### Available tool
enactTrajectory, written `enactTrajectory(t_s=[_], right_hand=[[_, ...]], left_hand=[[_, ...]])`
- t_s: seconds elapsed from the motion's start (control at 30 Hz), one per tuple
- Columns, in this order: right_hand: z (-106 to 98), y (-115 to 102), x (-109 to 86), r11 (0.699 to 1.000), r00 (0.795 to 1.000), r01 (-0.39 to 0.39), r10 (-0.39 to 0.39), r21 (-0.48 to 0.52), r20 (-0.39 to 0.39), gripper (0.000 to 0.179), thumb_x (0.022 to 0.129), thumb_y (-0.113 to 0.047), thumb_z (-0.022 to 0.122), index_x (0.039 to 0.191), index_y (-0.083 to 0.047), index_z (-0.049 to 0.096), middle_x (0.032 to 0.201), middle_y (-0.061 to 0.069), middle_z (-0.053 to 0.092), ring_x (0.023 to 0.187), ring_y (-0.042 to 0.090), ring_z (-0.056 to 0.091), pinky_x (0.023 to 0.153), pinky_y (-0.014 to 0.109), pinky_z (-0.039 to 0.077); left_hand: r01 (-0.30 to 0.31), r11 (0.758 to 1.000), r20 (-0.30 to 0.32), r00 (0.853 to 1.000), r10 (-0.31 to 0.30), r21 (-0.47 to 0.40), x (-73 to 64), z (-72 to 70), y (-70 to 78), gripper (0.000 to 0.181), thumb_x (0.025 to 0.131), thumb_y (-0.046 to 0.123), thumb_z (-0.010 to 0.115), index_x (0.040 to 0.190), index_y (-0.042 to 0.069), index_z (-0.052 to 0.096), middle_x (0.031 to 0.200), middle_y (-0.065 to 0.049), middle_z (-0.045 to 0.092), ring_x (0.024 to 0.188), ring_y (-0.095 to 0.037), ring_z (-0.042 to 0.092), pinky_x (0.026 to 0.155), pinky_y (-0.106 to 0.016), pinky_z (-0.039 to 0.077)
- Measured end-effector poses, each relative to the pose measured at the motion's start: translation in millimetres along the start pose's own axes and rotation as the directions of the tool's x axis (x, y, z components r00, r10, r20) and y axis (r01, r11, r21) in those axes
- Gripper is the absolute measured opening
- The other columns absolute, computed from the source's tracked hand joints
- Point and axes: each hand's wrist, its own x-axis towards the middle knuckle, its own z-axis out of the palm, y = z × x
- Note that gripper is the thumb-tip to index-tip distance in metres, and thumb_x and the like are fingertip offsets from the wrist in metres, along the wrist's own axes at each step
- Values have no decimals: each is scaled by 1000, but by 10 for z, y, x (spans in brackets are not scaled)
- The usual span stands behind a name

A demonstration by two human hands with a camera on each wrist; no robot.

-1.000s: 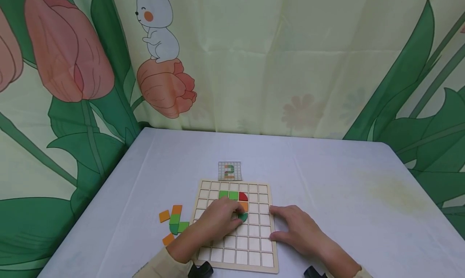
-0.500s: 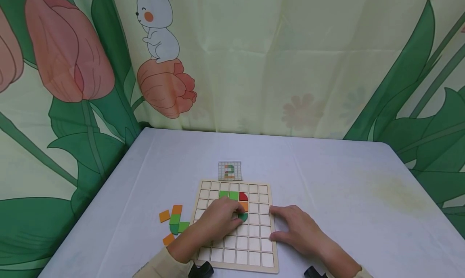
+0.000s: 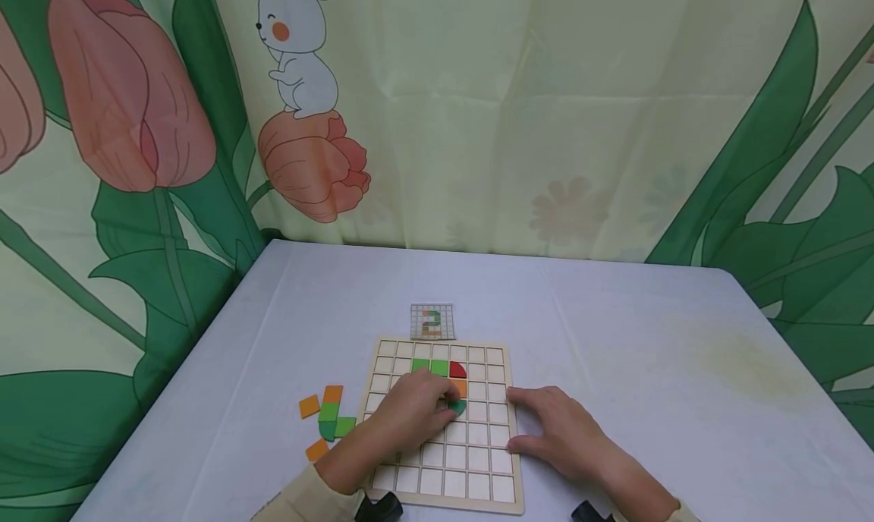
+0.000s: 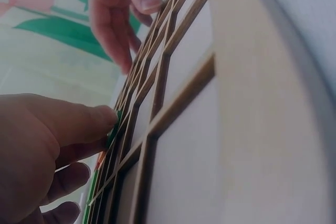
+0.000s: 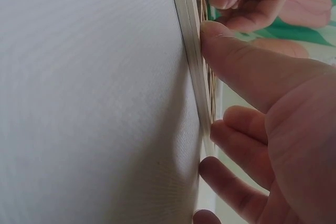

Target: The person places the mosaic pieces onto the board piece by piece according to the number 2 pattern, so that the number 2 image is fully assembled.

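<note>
Over towards the table's (image 3: pixel 614 325) left edge, the unplaced pieces lie loose just off my board's (image 3: pixel 479 457) left edge: orange squares (image 3: pixel 309 406), light-green ones (image 3: pixel 345 426) and a dark-green rounded piece (image 3: pixel 327 430), six that I can see; my left forearm may hide more. My left hand (image 3: pixel 418 410) reaches over the board, thumb and finger pinched on a dark-green quarter-round (image 3: pixel 457 407); whether it is fully seated I cannot tell. Two light-green squares (image 3: pixel 429 366) sit near the board's far edge; the pattern card (image 3: pixel 432 322) lies beyond that edge, showing what looks like a 2; right of the greens come the red quarter-round (image 3: pixel 457 369) and, below it, an orange tile (image 3: pixel 460 388); so I judge the figure's top done or nearly so, its lower part left. My right hand (image 3: pixel 556 429), fingers spread, touches the board's right edge, grasping nothing; my hands are apart.
</note>
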Motion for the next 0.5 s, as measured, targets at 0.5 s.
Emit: enactTrajectory(t_s=[0.5], right_hand=[[-11, -11, -3, 1000, 1000, -12, 12, 15, 6, 65, 78, -41, 83, 133, -12, 63, 129, -4, 63, 120, 22, 54, 99, 47, 44]], left_hand=[[22, 996, 7, 1000, -22, -90, -28, -38, -41, 8, 87, 20, 77, 95, 18, 76, 91, 16, 65, 90, -8, 52, 79, -28, 48]])
